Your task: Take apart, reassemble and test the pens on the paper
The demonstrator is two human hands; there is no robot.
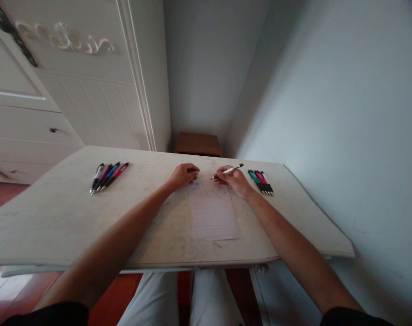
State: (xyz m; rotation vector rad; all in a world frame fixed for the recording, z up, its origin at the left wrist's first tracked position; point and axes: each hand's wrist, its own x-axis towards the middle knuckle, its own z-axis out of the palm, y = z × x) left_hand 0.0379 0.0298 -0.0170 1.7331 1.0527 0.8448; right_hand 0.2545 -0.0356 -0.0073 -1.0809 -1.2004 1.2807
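My right hand grips a white pen with a black end, its tip pointing left and down above the top of a lined sheet of paper. Handwriting covers the upper lines of the sheet; the lower lines look blank. At the sheet's upper left corner rests my left hand, its fingers curled inward. Whether anything is inside those fingers is hidden.
Several click pens in white, purple, blue and red lie on the left of the white table. More pens, teal and pink among them, lie to the right. A wall borders the right side; a white cabinet stands behind left.
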